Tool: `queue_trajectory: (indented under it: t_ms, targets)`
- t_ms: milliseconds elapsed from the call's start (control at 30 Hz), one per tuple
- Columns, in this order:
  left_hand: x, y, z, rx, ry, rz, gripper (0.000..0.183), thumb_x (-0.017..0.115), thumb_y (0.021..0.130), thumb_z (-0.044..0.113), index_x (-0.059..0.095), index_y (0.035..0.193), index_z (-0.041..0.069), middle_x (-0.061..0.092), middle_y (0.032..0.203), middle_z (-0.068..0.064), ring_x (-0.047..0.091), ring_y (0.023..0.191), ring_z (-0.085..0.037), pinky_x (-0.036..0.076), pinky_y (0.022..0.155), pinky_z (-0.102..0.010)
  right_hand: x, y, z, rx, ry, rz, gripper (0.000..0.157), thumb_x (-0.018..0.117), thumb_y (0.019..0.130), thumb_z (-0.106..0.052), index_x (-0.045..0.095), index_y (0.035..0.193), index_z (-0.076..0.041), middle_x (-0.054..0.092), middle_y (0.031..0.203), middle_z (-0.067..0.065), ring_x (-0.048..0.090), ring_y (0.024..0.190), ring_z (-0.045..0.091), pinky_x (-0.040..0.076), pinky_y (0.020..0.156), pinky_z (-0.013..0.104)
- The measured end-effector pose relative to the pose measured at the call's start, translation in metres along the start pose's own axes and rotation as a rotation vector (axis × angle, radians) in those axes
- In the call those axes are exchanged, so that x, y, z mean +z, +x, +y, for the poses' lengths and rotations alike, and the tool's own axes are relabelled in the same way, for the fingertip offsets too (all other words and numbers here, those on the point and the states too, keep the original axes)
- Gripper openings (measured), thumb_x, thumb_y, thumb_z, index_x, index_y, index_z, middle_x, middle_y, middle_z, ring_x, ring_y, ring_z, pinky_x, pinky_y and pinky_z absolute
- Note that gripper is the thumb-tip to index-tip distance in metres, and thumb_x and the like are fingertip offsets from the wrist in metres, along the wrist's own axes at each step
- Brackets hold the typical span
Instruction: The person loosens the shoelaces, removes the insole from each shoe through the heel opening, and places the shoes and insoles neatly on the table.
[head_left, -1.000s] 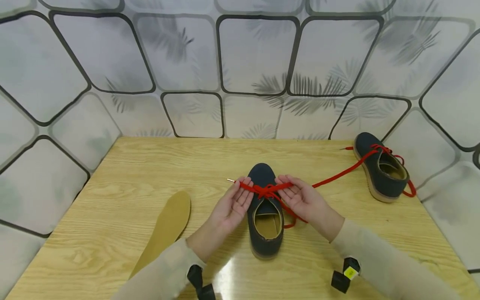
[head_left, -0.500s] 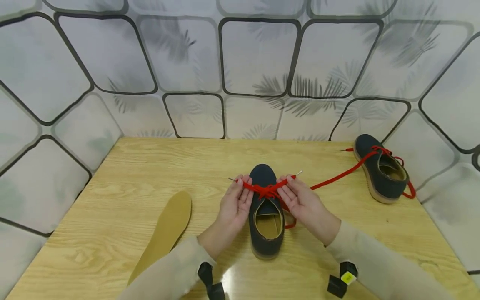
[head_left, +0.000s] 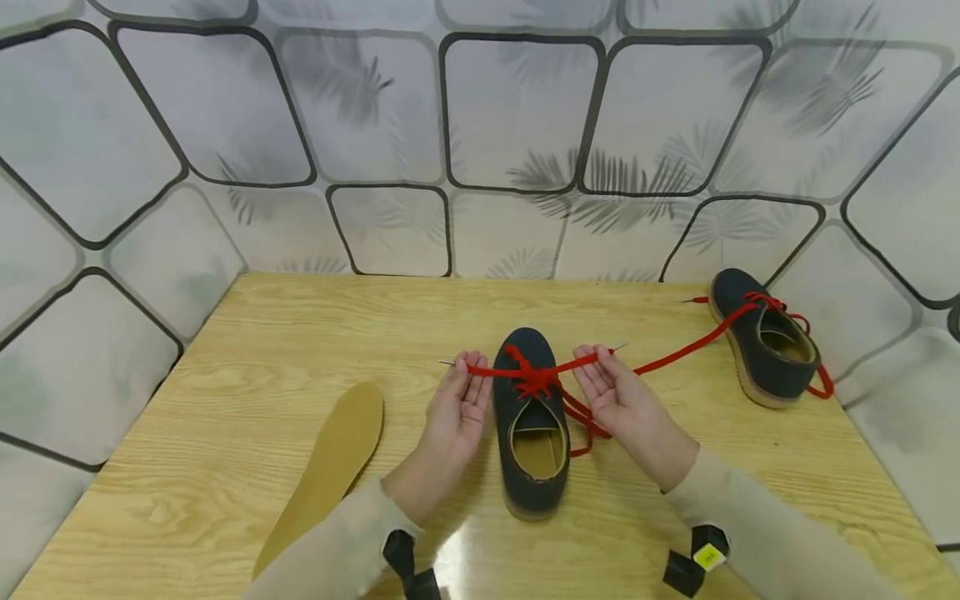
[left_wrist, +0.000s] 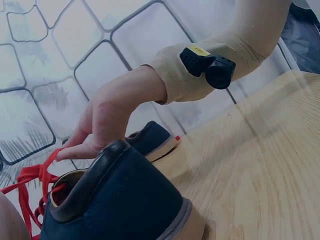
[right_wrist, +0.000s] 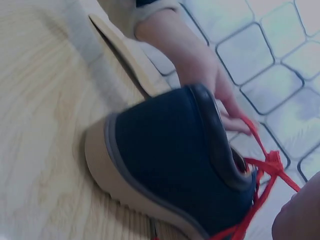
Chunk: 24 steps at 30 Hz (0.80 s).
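A navy shoe (head_left: 536, 496) with a tan lining stands on the table, toe pointing away. Its red shoelace (head_left: 535, 380) is knotted over the tongue. To the shoe's left, my left hand (head_left: 448, 423) pinches one lace end between thumb and fingers, its metal tip sticking out. On the other side my right hand (head_left: 628, 410) pinches the opposite end, with another metal tip (head_left: 620, 346) beyond the fingers. Both strands run straight out from the knot. The left wrist view shows the shoe's heel (left_wrist: 117, 200) close up, the right hand (left_wrist: 111, 116) behind it.
A tan insole (head_left: 326, 467) lies left of my left forearm. At the table's back right corner rests a second navy shoe (head_left: 780, 367), also laced in red. One long lace (head_left: 690, 343) stretches from it toward my right hand. A patterned backdrop (head_left: 517, 117) rises behind the wooden table (head_left: 187, 467).
My hands have moved apart, left hand leftward and right hand rightward, drawing longer lace strands out from the knot. A short bit of lace now sticks up toward the toe.
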<state>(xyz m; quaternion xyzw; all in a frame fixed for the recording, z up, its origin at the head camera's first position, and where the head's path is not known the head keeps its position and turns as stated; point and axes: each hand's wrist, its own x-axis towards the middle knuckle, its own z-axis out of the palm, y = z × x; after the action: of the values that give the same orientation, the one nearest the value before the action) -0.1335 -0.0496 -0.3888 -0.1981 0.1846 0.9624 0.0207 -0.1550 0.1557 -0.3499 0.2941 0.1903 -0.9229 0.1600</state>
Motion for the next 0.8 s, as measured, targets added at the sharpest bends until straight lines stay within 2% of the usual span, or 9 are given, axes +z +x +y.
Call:
queue_trajectory:
  t_ms: [67, 200, 267, 367, 500, 667, 800]
  targets:
    - [-0.002, 0.001, 0.004, 0.003, -0.018, 0.003, 0.011, 0.052, 0.097, 0.011, 0.062, 0.099, 0.008, 0.069, 0.090, -0.003, 0.068, 0.087, -0.011, 0.051, 0.090, -0.026, -0.002, 0.001, -0.006, -0.005, 0.035, 0.000, 0.007, 0.057, 0.093, -0.009, 0.062, 0.096, -0.008, 0.071, 0.087, 0.010, 0.066, 0.098, 0.015, 0.036, 0.105, 0.024]
    - [-0.005, 0.003, 0.010, 0.011, -0.030, 0.014, 0.013, 0.051, 0.097, 0.011, 0.064, 0.093, 0.008, 0.069, 0.088, -0.003, 0.068, 0.084, -0.011, 0.053, 0.084, -0.025, -0.004, 0.005, -0.017, -0.004, 0.096, -0.013, 0.017, 0.052, 0.095, -0.010, 0.056, 0.112, -0.010, 0.069, 0.089, 0.012, 0.055, 0.119, 0.007, 0.032, 0.106, 0.022]
    - [-0.006, 0.004, 0.013, 0.014, -0.029, 0.020, 0.015, 0.051, 0.097, 0.011, 0.065, 0.091, 0.009, 0.069, 0.087, -0.003, 0.067, 0.084, -0.011, 0.054, 0.084, -0.025, -0.005, 0.007, -0.021, 0.000, 0.123, -0.011, 0.021, 0.051, 0.096, -0.011, 0.054, 0.117, -0.012, 0.069, 0.089, 0.012, 0.050, 0.123, 0.004, 0.032, 0.107, 0.021]
    - [-0.008, 0.004, 0.017, 0.009, -0.038, 0.029, 0.016, 0.051, 0.097, 0.012, 0.065, 0.090, 0.008, 0.067, 0.088, -0.003, 0.066, 0.085, -0.011, 0.053, 0.086, -0.025, -0.007, 0.008, -0.026, 0.007, 0.153, -0.001, 0.020, 0.049, 0.097, -0.012, 0.055, 0.116, -0.012, 0.069, 0.090, 0.012, 0.052, 0.121, 0.004, 0.032, 0.106, 0.020]
    - [-0.010, 0.004, 0.023, -0.012, -0.099, 0.060, 0.014, 0.052, 0.097, 0.013, 0.063, 0.092, 0.006, 0.067, 0.087, -0.004, 0.066, 0.084, -0.012, 0.051, 0.090, -0.026, -0.010, 0.008, -0.029, 0.008, 0.150, 0.012, 0.016, 0.051, 0.096, -0.014, 0.058, 0.110, -0.010, 0.069, 0.089, 0.013, 0.058, 0.114, 0.006, 0.036, 0.104, 0.020]
    - [-0.015, 0.004, 0.030, -0.027, -0.163, 0.097, 0.009, 0.054, 0.095, 0.014, 0.061, 0.095, 0.007, 0.068, 0.083, -0.003, 0.067, 0.081, -0.012, 0.052, 0.088, -0.025, -0.012, 0.005, -0.032, 0.013, 0.144, 0.025, 0.015, 0.054, 0.095, -0.015, 0.063, 0.102, -0.005, 0.069, 0.090, 0.013, 0.060, 0.111, 0.009, 0.040, 0.102, 0.022]
    - [-0.021, 0.004, 0.036, -0.032, -0.190, 0.116, 0.007, 0.056, 0.094, 0.014, 0.060, 0.095, 0.008, 0.067, 0.081, -0.003, 0.067, 0.079, -0.012, 0.053, 0.084, -0.023, -0.012, 0.001, -0.035, -0.008, 0.167, 0.024, 0.015, 0.053, 0.095, -0.018, 0.059, 0.107, -0.011, 0.069, 0.090, 0.011, 0.058, 0.113, 0.007, 0.037, 0.104, 0.022]
